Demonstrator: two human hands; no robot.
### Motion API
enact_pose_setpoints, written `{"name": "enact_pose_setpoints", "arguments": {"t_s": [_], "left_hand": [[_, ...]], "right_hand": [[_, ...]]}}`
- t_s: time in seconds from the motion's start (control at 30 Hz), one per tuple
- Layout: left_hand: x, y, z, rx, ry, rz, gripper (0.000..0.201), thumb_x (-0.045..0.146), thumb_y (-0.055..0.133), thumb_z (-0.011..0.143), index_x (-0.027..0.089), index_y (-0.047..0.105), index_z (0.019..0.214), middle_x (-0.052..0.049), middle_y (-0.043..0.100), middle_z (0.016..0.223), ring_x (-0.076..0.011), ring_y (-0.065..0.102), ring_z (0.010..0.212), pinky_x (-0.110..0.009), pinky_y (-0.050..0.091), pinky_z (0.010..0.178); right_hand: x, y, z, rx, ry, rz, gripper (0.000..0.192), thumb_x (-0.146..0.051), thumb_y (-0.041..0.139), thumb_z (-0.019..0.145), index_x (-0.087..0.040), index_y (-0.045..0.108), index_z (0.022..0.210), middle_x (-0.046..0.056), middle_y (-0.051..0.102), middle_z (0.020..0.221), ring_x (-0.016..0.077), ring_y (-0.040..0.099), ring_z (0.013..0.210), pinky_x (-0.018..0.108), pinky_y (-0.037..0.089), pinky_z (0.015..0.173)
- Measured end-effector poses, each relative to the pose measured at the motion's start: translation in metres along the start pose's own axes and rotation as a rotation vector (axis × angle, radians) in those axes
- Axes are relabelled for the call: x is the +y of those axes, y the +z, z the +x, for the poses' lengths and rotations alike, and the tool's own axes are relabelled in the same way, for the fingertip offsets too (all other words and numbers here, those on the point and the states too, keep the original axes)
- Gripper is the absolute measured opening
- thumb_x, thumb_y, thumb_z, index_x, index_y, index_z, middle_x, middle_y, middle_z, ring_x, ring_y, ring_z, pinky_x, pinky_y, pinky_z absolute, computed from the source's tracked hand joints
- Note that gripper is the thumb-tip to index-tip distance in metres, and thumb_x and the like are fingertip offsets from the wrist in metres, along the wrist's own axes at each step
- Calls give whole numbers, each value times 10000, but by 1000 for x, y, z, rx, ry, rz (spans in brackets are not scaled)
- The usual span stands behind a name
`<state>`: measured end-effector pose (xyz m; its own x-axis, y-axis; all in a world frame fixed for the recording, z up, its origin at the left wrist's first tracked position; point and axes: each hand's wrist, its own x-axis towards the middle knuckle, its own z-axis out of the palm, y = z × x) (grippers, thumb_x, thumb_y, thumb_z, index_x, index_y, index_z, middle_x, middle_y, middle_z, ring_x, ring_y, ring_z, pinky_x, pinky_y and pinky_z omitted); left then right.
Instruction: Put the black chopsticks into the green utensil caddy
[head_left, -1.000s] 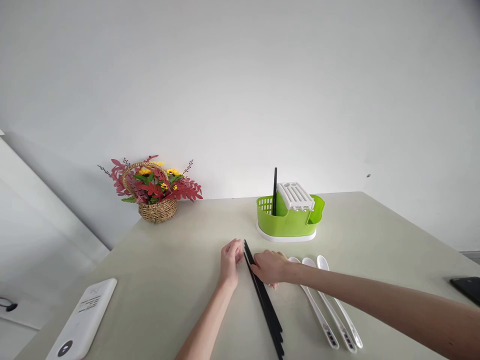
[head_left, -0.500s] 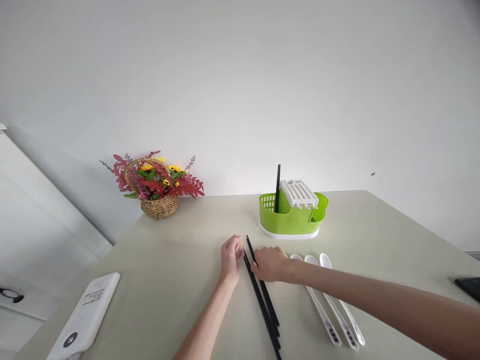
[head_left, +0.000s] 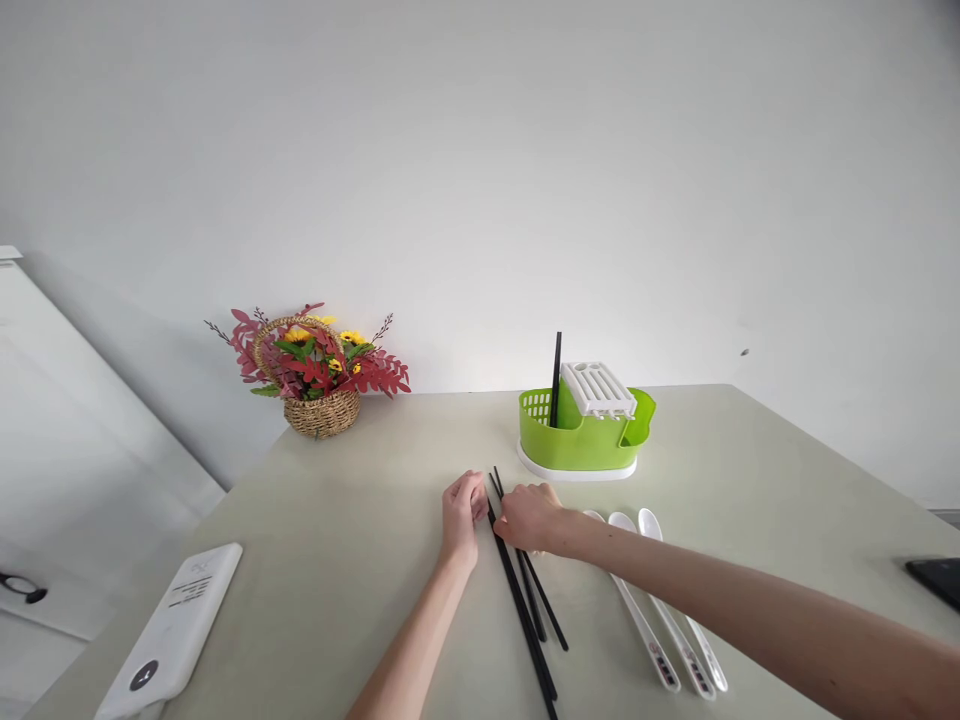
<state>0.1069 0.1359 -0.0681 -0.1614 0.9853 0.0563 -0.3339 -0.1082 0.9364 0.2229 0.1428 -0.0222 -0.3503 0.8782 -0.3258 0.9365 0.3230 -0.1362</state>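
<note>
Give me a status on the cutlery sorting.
Done: one black chopstick stands in the green holder. In hand: the right hand pinches a chopstick from the loose pile, left hand beside it. Left: that pile and three white spoons on the table.

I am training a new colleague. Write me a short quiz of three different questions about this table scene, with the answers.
1. True or false: one black chopstick stands upright in the green holder.
2. How many white spoons lie on the table?
A) two B) three C) five
3. Fill in: the right hand rests on the black chopsticks; the left hand is just to their ____.

Key: 1 true; 2 B; 3 left.
</note>
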Motion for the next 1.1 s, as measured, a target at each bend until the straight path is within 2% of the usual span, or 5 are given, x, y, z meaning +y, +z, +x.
{"name": "enact_pose_setpoints", "arguments": {"t_s": [0.33,0.5,0.63,0.8,1.1], "left_hand": [[2,-4,2,9,12,39,427,365,622,758,230,281,539,84,242,523,-83,202,492,-240,191,476],[2,3,-5,5,15,115,459,426,705,787,227,354,569,86,286,540,-85,256,494,-234,205,485],[9,17,-18,-212,55,185,450,608,636,880,210,550,689,43,496,564,-119,429,519,-253,351,572],[13,27,-33,-489,-144,63,644,777,359,932,191,627,930,-28,649,615,-206,626,564,-323,460,661],[7,43,-54,-369,-107,-4,558,775,466,900,227,514,805,51,492,515,-130,455,388,-269,397,427]], "right_hand": [[14,-3,-14,131,-63,-65,322,-273,513,903,-117,788,963,211,765,1048,333,729,1005,373,492,815],[23,-30,-20,261,-55,-35,329,-283,469,931,-156,766,868,157,776,914,293,741,873,310,446,703],[29,-60,-21,372,-66,6,311,-326,472,945,-196,731,832,95,761,824,243,720,776,271,375,620],[31,-81,-23,511,-70,58,281,-306,451,942,-207,691,835,59,718,743,199,657,682,270,290,575],[35,-79,-27,631,-146,208,214,-308,468,944,-232,584,781,-15,621,644,139,538,581,264,246,557]]}}
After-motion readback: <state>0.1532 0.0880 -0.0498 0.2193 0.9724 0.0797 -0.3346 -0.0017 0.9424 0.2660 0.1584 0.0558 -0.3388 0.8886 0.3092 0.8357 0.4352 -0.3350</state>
